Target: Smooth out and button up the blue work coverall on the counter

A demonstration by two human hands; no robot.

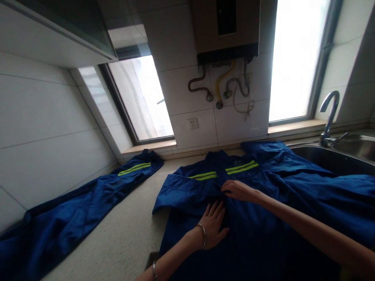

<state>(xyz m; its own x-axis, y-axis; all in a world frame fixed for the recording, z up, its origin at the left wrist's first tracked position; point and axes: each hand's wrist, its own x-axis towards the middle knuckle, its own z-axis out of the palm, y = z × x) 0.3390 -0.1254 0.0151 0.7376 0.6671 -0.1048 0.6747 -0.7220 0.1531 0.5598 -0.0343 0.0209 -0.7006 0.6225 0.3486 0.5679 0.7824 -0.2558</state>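
Illegible small lettering (pixel 238 162) on the blue jacket's (pixel 258 218) chest.

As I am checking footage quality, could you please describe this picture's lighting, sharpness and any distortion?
In the head view, the left window and right window glare white; the blue jacket sinks toward black at the bottom edge; its chest lettering is too soft to read; both windows lean, perhaps from lens distortion or camera tilt.

Water heater (pixel 206 23) up on the far wall (pixel 183 91), yellow pipe (pixel 218 86) running down from it, socket (pixel 192 123) lower and left. Left window (pixel 142 97) and right window (pixel 297 58) are super bright. Tap (pixel 332 113) and sink (pixel 361 148) over on the right.
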